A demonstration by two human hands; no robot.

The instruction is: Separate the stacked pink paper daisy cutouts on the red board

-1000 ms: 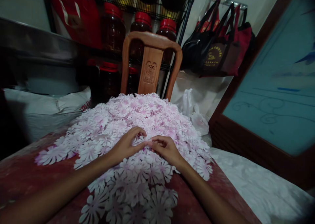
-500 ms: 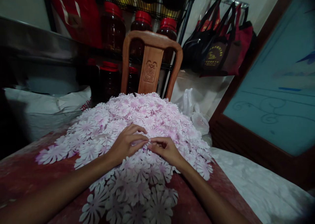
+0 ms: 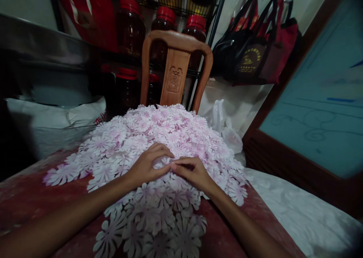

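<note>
A large heap of white and pink flower-shaped cutouts (image 3: 170, 127) covers the middle of the red table (image 3: 42, 209). Over the heap, my left hand (image 3: 149, 165) has its thumb and fingertips drawn toward my right hand, with a gap between thumb and fingers. My right hand (image 3: 194, 173) is closed in a pinch, its thumb against the index finger. The fingertips of both hands meet at the centre. Whatever lies between them is too small to make out. Greyish cutouts (image 3: 159, 227) lie in shadow between my forearms.
Behind the heap stands a carved wooden chair (image 3: 176, 72). Red-lidded jars (image 3: 130, 31) fill a rack beyond it. White sacks (image 3: 56, 125) are at the left, plastic bags (image 3: 231, 137) and a white covering (image 3: 295, 209) at the right. Bags (image 3: 252, 53) hang on the wall.
The fingers of my left hand have spread a little from its thumb, while the fingertips of both hands remain together. The view has shifted slightly.
</note>
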